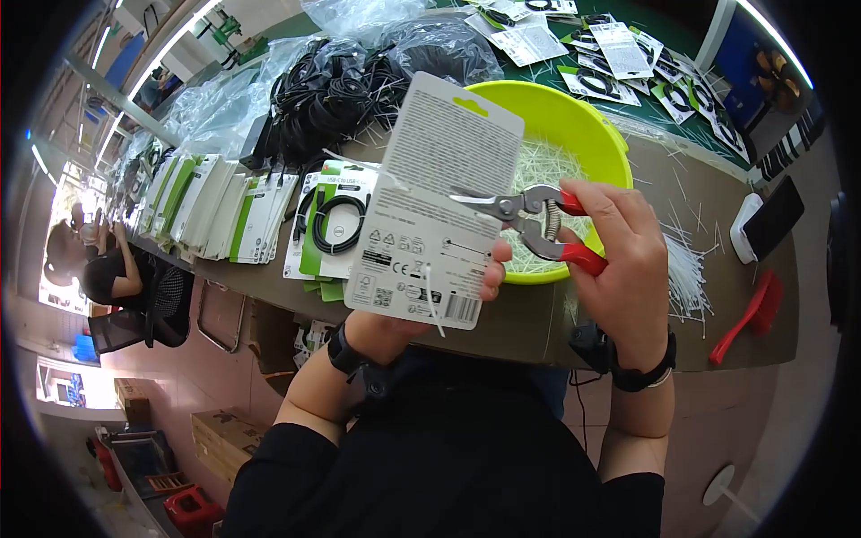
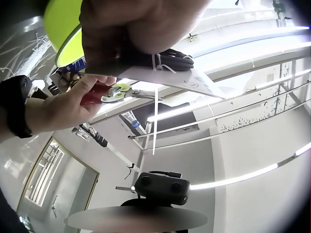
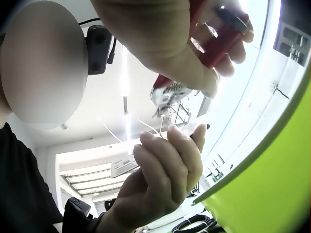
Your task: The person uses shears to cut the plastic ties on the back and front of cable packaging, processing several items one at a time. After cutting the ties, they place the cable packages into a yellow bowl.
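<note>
A printed white card [image 1: 430,206] with a green-edged hang slot is gripped by the left hand [image 1: 386,332], its fingers showing at the right edge. White ties stick out from its face. Red-handled cutters [image 1: 538,220] are held in the right hand [image 1: 628,260], their blades over the card's upper middle. In the left wrist view a black coiled cable [image 2: 177,62] lies against the card [image 2: 199,82], with a white tie [image 2: 156,121] hanging below. The right wrist view shows the left hand [image 3: 163,174] curled below the cutters [image 3: 167,94]; whether the blades touch a tie is unclear.
A yellow-green basin [image 1: 614,148] with cut ties stands behind the hands. Packaged cables [image 1: 336,224] and stacked cards [image 1: 206,206] are at left, black cables [image 1: 314,108] behind. A tie pile [image 1: 686,278], red brush [image 1: 753,309] and dark-screened device [image 1: 773,220] lie at right.
</note>
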Action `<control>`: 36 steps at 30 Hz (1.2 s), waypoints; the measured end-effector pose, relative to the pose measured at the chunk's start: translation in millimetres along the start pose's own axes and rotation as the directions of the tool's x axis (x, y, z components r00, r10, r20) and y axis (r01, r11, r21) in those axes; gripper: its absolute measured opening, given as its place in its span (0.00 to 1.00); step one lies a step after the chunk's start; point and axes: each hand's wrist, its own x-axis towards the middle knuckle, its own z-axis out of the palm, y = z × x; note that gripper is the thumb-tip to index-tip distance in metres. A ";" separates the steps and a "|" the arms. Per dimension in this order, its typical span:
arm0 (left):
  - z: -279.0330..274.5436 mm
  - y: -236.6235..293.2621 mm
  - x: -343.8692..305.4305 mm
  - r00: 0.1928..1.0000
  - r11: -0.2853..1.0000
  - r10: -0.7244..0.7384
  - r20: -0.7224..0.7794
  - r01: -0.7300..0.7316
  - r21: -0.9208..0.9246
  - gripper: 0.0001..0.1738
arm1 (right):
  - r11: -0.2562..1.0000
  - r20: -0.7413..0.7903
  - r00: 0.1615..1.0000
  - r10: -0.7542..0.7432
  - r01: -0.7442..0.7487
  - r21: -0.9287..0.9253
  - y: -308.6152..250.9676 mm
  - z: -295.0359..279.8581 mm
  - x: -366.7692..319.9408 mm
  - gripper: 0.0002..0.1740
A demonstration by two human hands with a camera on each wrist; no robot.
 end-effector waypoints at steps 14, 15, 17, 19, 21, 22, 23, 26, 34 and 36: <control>3.1 -6.7 -4.9 0.998 0.997 -0.032 -0.060 0.036 0.074 0.39 | 0.997 0.103 0.994 -0.047 0.054 -0.060 -13.0 -0.5 13.9 0.24; 2.8 -6.9 -4.9 0.998 0.996 -0.027 -0.055 0.031 0.081 0.38 | 0.999 0.161 0.987 -0.005 0.011 -0.034 -12.6 -0.6 12.8 0.24; 2.8 -6.3 -4.4 0.998 0.998 -0.030 -0.046 0.033 0.062 0.38 | 0.999 0.221 0.975 0.035 -0.033 -0.009 -10.9 -0.9 10.2 0.23; 2.6 -4.1 -3.1 0.999 0.999 -0.036 -0.028 0.036 0.023 0.36 | 0.979 0.171 0.982 0.080 -0.110 0.172 -7.1 -1.1 7.4 0.22; 2.8 -0.4 -0.1 0.998 1.000 0.005 -0.060 -0.004 0.017 0.35 | 0.953 0.161 0.982 0.100 -0.141 0.267 -6.2 -1.0 5.9 0.22; 3.0 1.6 1.4 0.995 0.999 0.038 -0.092 -0.037 0.014 0.35 | 0.980 0.116 0.992 0.048 -0.069 0.187 -6.7 -1.7 5.1 0.22; 2.8 2.8 1.6 0.990 0.998 0.069 -0.125 -0.068 0.011 0.34 | 0.995 0.074 0.997 -0.007 -0.001 0.102 -7.4 -2.6 4.0 0.22; 2.5 6.2 2.6 0.983 0.992 0.118 -0.141 -0.109 0.071 0.33 | 0.997 0.048 0.996 -0.079 0.079 -0.008 -9.4 1.0 -0.1 0.22; -6.1 3.2 7.8 0.976 0.964 0.158 -0.147 -0.120 0.238 0.32 | 0.988 0.063 0.989 -0.134 0.138 -0.070 -12.8 9.8 -2.5 0.23; -3.8 2.4 7.2 0.969 0.960 0.175 -0.176 -0.128 0.249 0.33 | 0.983 0.052 0.987 -0.155 0.159 -0.087 -13.0 9.8 -2.3 0.24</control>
